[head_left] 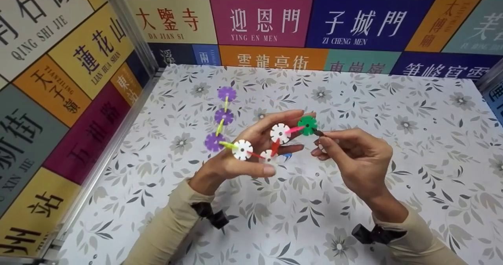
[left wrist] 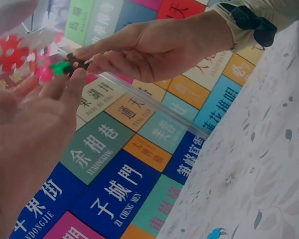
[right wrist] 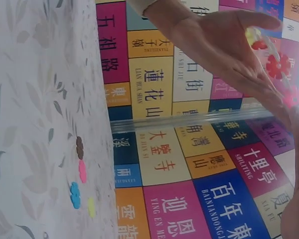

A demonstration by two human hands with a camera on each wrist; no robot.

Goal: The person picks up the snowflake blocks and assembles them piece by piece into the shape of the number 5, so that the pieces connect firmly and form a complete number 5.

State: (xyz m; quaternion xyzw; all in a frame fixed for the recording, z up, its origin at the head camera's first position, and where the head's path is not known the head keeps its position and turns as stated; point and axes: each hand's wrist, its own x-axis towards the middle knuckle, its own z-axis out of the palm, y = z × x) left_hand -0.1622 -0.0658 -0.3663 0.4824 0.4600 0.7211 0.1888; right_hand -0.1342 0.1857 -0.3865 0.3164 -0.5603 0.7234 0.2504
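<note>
A chain of notched plastic discs runs from purple discs [head_left: 224,116] linked by yellow ones, through white discs [head_left: 280,133] linked by red, to a pink disc [head_left: 295,130], a green disc [head_left: 307,125] and a brown disc [left wrist: 77,63]. Palm up, my left hand [head_left: 256,140] carries it, fingers stretched and fingertips beside the green and brown end. My right hand [head_left: 363,155] pinches a white disc [head_left: 322,146] between thumb and fingers, against the brown one. Those fingers hide most of the white disc.
Beyond my left fingers a blue disc [head_left: 287,155] lies on the leaf-patterned table [head_left: 275,225]. The right wrist view has loose brown [right wrist: 79,148], pink [right wrist: 82,171], blue [right wrist: 75,194] and yellow [right wrist: 91,206] discs on it. Lettered panels [head_left: 261,21] wall the back and left side.
</note>
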